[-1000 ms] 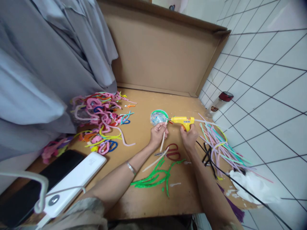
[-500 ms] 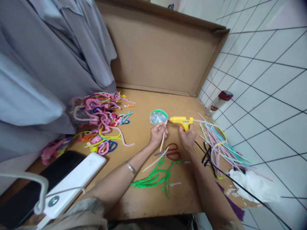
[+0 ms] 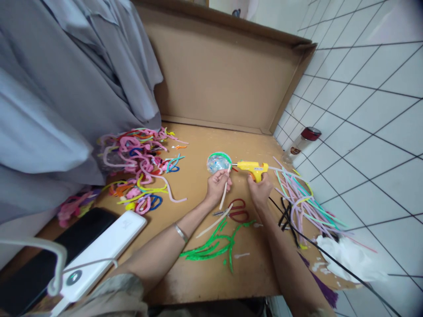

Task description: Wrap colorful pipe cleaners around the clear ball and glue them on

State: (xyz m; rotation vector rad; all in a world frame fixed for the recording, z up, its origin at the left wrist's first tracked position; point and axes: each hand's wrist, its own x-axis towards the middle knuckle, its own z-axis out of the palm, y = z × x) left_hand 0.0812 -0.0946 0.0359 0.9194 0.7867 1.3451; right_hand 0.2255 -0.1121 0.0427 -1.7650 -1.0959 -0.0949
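My left hand point(image 3: 218, 184) pinches a cream pipe cleaner point(image 3: 224, 196), whose lower end hangs toward the table. Wrapped round the handle of a yellow hot glue gun point(image 3: 251, 167) is my right hand point(image 3: 260, 189). The gun points left, its metal nozzle at the top of the cream strip. Just behind the left fingers lies a round clear disc point(image 3: 217, 164) with colored specks and a green rim; whether the fingers touch it I cannot tell. Red-handled scissors point(image 3: 239, 210) and a second cream pipe cleaner point(image 3: 214, 222) lie between my forearms.
Green pipe cleaners point(image 3: 214, 248) lie near the front edge. A tangled pink heap point(image 3: 132, 149) is at left, beside a white power bank point(image 3: 105, 251). At right are a pastel bundle point(image 3: 302, 202), a jar point(image 3: 300, 145) and a black cord point(image 3: 327, 253). Cardboard point(image 3: 224, 75) stands behind.
The glue gun and my right hand have shifted very slightly right, the nozzle staying by the cream strip. My left hand holds the strip as before.
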